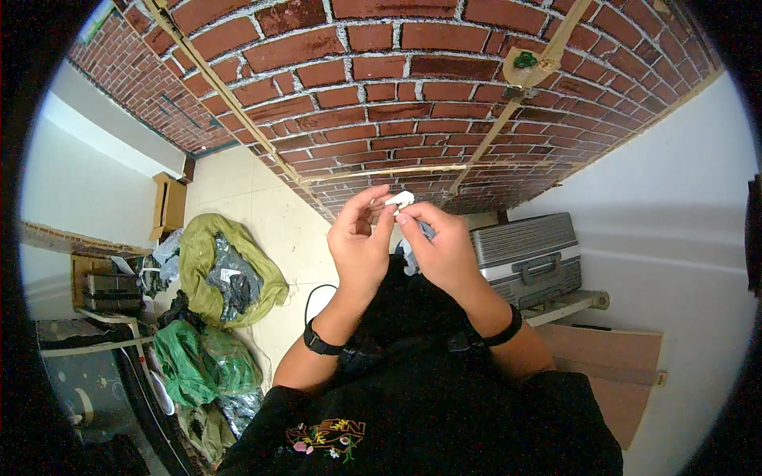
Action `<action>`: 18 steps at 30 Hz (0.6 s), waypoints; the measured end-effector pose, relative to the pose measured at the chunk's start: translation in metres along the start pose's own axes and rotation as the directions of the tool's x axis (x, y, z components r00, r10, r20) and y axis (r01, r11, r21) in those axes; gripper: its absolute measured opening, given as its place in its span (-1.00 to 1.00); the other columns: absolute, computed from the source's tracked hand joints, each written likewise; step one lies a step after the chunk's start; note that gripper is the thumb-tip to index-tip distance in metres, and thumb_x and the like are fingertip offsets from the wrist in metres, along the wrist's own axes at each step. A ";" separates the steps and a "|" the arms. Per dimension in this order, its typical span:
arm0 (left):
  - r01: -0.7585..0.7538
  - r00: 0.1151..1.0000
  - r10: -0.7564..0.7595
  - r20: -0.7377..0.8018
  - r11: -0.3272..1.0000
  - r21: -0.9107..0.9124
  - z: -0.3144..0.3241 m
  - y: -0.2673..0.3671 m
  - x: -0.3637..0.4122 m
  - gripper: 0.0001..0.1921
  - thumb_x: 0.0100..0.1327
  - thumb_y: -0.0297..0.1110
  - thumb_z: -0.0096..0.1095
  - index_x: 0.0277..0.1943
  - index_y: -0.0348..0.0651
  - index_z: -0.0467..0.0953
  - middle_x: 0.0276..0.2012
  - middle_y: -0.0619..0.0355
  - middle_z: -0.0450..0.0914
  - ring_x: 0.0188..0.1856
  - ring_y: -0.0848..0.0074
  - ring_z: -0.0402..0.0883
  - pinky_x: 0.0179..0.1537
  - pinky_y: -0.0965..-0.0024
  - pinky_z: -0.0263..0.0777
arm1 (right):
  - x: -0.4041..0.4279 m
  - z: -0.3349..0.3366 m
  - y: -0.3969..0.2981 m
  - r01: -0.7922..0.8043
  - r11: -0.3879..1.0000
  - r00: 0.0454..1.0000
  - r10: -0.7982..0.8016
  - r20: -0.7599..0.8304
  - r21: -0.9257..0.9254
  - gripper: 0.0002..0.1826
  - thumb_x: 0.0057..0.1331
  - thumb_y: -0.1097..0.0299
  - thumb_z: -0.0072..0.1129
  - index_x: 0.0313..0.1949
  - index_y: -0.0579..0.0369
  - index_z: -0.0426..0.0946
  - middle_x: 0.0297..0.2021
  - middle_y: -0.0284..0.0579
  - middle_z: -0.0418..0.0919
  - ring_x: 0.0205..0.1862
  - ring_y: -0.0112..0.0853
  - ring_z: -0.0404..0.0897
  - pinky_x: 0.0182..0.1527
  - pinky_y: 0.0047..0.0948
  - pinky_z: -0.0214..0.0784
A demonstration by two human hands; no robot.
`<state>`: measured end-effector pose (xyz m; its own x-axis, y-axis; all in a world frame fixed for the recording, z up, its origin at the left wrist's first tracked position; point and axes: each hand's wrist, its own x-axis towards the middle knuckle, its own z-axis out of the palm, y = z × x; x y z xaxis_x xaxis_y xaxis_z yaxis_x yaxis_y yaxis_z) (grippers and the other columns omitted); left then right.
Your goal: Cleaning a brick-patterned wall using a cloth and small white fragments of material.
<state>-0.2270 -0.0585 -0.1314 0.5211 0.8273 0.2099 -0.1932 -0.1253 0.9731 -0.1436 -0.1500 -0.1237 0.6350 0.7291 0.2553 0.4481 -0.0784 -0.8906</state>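
A small crumpled white piece [400, 199], perhaps paper or tape, is pinched between my two hands; its exact kind is too small to tell. My left hand [363, 238] holds it between thumb and fingers, with the other fingers curled behind. From the other side, the thumb and forefinger of my right hand [437, 241] grip its lower end. Both hands are raised in front of my chest, before a brick-patterned panel [381, 95] with strips of brown tape along it. Partly behind my right hand shows some bluish-grey cloth or plastic [411, 256].
On the right, a ribbed silver-grey suitcase [527, 250] lies on a pale frame near a brown board [607, 369]. An olive sack [268, 285] and green plastic bags [187, 363] lie on the tiled floor [232, 178] to the left. Farther back stands a cardboard box [169, 205].
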 end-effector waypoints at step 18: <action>0.232 0.969 -0.163 0.185 0.854 -0.466 -0.007 0.000 -0.002 -0.74 0.29 -0.59 0.10 0.04 -0.37 0.45 -0.14 -0.03 0.60 -0.13 0.50 0.60 -0.13 0.48 0.50 | 0.005 0.003 0.004 -0.027 0.997 0.976 0.042 -0.214 0.072 -0.82 0.20 0.33 0.26 -0.33 0.17 0.52 -0.50 -0.08 0.61 -0.48 -0.39 0.61 -0.40 -0.43 0.39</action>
<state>-0.2337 -0.0569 -0.1327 0.6904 0.7207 0.0626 -0.4314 0.3407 0.8353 -0.1408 -0.1446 -0.1277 0.7731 0.5627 0.2928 0.3846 -0.0489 -0.9218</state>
